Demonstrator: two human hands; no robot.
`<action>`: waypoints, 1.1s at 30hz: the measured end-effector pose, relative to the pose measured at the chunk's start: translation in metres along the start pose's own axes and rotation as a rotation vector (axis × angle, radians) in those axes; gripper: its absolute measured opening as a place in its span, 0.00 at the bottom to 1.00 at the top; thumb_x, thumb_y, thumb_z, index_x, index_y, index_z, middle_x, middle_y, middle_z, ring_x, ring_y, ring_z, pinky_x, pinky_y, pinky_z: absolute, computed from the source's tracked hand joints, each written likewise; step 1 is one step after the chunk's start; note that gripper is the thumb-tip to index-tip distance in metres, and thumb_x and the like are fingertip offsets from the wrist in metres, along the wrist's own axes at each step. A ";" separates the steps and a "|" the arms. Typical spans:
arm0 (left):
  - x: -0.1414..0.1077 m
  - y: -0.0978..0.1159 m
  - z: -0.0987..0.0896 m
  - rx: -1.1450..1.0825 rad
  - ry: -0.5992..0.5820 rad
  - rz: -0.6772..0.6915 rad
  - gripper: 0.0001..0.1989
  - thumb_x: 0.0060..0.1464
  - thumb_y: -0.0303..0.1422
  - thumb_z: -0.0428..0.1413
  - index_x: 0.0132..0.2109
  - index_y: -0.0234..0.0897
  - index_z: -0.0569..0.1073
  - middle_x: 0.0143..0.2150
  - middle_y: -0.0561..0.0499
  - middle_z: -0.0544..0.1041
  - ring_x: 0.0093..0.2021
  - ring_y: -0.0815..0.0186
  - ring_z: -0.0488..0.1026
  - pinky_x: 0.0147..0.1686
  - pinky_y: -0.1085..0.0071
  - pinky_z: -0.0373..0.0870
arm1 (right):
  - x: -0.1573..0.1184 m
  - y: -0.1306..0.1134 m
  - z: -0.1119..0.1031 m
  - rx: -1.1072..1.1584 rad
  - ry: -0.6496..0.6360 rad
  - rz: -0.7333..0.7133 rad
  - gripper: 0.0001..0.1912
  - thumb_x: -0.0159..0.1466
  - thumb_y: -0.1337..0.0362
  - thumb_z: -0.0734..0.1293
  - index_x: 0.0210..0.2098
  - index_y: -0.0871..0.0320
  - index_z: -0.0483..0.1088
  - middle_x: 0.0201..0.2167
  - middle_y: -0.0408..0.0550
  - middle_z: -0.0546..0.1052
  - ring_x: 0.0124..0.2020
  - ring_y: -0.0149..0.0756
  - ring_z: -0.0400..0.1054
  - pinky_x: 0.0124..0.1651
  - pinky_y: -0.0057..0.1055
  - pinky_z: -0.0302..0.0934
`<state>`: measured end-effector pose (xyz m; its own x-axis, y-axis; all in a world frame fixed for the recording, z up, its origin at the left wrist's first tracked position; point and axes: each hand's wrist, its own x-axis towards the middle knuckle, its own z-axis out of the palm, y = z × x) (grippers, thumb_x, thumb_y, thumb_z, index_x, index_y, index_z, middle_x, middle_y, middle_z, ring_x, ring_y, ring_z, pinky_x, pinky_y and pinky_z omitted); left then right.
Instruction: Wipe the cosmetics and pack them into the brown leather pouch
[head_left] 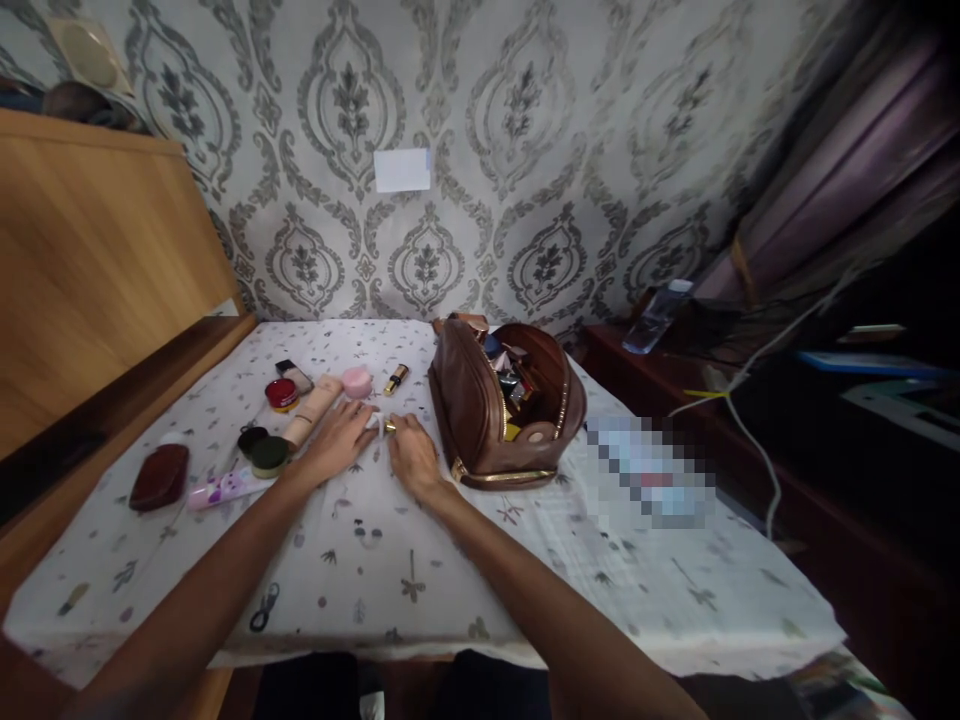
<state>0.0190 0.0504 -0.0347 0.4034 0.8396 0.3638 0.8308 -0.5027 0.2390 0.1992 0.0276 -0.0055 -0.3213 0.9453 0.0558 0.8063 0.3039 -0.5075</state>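
My left hand (341, 440) is closed on a small white item (377, 421) above the patterned cloth. Close beside it, my right hand (412, 455) is closed round a small gold-coloured item (389, 427), its tip showing between the hands. A pink round container (357, 382) and a black-and-gold tube (397, 378) lie just beyond my hands. Left of my left hand are a beige tube (313, 410), a red jar (282, 394) and a dark green round container (268, 456). An open brown bag (469, 410) filled with small items stands right of my right hand.
A purple-and-white tube (231, 487) and a dark red case (160, 477) lie at the left of the cloth (360, 570). A blurred-out flat item (649, 475) is on the right. A clear bottle (657, 318) leans beyond the table's right side, near a white cable (761, 450).
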 end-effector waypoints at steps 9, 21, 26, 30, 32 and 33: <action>0.000 0.017 -0.003 -0.182 0.023 0.035 0.10 0.67 0.36 0.47 0.49 0.38 0.69 0.45 0.45 0.72 0.48 0.57 0.69 0.49 0.61 0.68 | 0.013 0.040 0.019 0.379 0.246 -0.137 0.09 0.64 0.66 0.64 0.37 0.59 0.77 0.36 0.50 0.77 0.38 0.38 0.70 0.45 0.31 0.61; 0.005 0.027 -0.011 -0.629 0.136 -0.368 0.11 0.65 0.42 0.46 0.38 0.40 0.63 0.25 0.58 0.65 0.23 0.68 0.66 0.24 0.72 0.61 | 0.000 0.029 0.020 0.809 0.060 -0.173 0.12 0.62 0.55 0.66 0.33 0.58 0.74 0.20 0.40 0.71 0.22 0.31 0.64 0.27 0.26 0.56; 0.010 0.029 -0.008 -1.019 0.108 -0.673 0.15 0.62 0.40 0.51 0.53 0.43 0.63 0.25 0.60 0.66 0.16 0.72 0.65 0.14 0.79 0.54 | 0.003 0.030 0.019 0.865 0.100 -0.198 0.13 0.60 0.54 0.68 0.33 0.58 0.74 0.21 0.40 0.70 0.23 0.31 0.63 0.28 0.27 0.57; 0.014 0.033 -0.010 -1.268 0.135 -0.698 0.19 0.60 0.37 0.53 0.57 0.43 0.64 0.21 0.61 0.66 0.14 0.72 0.64 0.11 0.83 0.45 | 0.003 0.030 0.020 0.886 0.137 -0.193 0.14 0.59 0.53 0.68 0.35 0.58 0.75 0.23 0.42 0.74 0.25 0.33 0.66 0.30 0.28 0.60; 0.015 0.033 -0.010 -1.355 0.158 -0.677 0.19 0.58 0.38 0.56 0.55 0.40 0.66 0.20 0.61 0.66 0.14 0.71 0.65 0.11 0.83 0.47 | 0.003 0.031 0.021 0.887 0.162 -0.181 0.15 0.59 0.53 0.69 0.37 0.58 0.76 0.26 0.44 0.76 0.26 0.34 0.67 0.32 0.29 0.62; 0.015 0.032 -0.009 -1.387 0.177 -0.664 0.19 0.57 0.38 0.57 0.54 0.39 0.68 0.20 0.61 0.66 0.14 0.72 0.65 0.10 0.83 0.49 | 0.004 0.031 0.022 0.883 0.173 -0.175 0.16 0.59 0.53 0.69 0.38 0.58 0.77 0.27 0.45 0.77 0.27 0.35 0.68 0.32 0.29 0.63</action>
<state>0.0483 0.0451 -0.0135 -0.0136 0.9976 -0.0683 -0.1998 0.0642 0.9777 0.2126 0.0381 -0.0400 -0.2666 0.9205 0.2857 0.0578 0.3111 -0.9486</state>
